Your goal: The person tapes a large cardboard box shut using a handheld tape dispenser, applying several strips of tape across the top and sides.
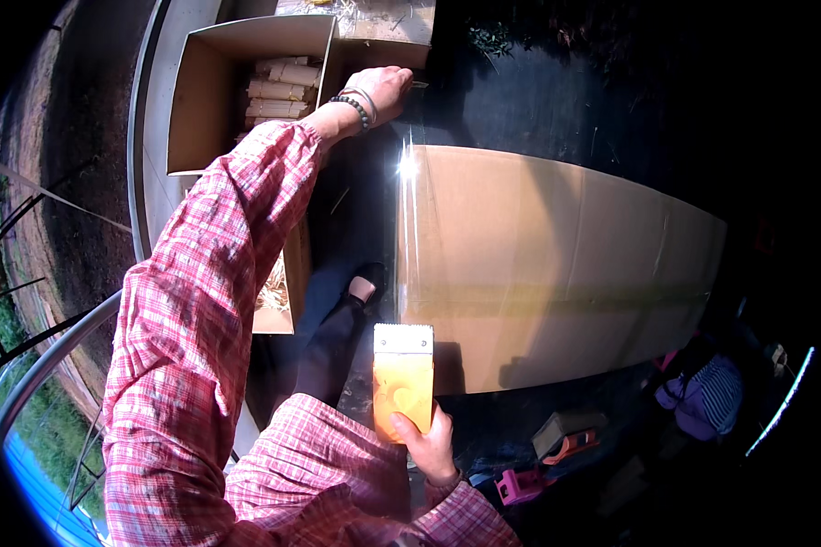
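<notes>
My right hand [427, 441] grips a yellow tape dispenser [402, 390] with a serrated metal cutting edge. From the dispenser a strip of clear tape [408, 225] stretches up to my left hand [382, 89], glinting in the sun. The left fingers are pinched together at the tape's far end, though the fingertips are partly hidden. Beneath and right of the strip lies a large closed cardboard box [540, 246], bearing a band of tape along its length. Whether the stretched strip touches the box's left edge, I cannot tell.
Left of my left hand stands an open carton [209, 89] with bundled wooden sticks [280, 89]. Loose sticks [272, 290] fill a smaller carton [301, 273]. A metal rail [61, 355] curves at left. Lower right are a pink plastic object [518, 485] and a striped cloth item [718, 393].
</notes>
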Available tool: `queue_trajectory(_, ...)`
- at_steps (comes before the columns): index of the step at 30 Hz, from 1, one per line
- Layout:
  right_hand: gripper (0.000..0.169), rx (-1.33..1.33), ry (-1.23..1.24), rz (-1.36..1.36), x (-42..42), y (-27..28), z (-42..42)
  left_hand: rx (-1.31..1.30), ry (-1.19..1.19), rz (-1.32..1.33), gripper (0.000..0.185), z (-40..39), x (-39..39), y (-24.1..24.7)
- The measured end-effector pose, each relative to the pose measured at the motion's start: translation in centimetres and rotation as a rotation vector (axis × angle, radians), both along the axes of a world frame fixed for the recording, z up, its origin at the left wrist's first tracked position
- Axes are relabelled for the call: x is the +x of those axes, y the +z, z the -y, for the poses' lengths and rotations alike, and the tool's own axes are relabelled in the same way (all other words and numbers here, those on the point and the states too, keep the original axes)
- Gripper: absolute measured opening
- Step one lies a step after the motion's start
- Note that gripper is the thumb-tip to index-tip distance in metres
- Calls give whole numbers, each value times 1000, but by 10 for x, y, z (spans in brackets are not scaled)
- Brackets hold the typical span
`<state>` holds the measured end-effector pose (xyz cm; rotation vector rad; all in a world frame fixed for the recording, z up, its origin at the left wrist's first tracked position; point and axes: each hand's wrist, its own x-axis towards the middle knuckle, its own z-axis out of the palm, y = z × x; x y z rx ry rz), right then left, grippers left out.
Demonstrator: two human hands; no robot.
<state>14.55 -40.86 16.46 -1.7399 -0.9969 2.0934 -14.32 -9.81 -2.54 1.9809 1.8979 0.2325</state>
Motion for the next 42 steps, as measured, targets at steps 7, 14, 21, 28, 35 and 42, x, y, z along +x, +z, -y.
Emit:
queue_trajectory(7, 49, -66, 73, 52, 4, -15, 6, -354, -177, -21, 18, 7, 1, -26)
queue_trajectory(14, 44, -57, -13, 56, 5, -29, 17, -617, -466, -82, 26, 3, 23, -51)
queue_trajectory(21, 37, -54, 11, 64, -2, -18, 11, -699, -154, -7, 43, 9, 6, -74)
queue_trajectory(28, 32, -102, 31, 70, 29, -35, 37, -723, 475, 1250, 71, 60, 16, -73)
queue_trajectory(35, 51, -253, -55, 82, 22, -15, 19, -169, 1427, 863, 59, 112, 37, -82)
queue_trajectory(42, 59, -264, -134, 24, 19, -5, 4, -338, 986, 1042, 67, 155, 63, -75)
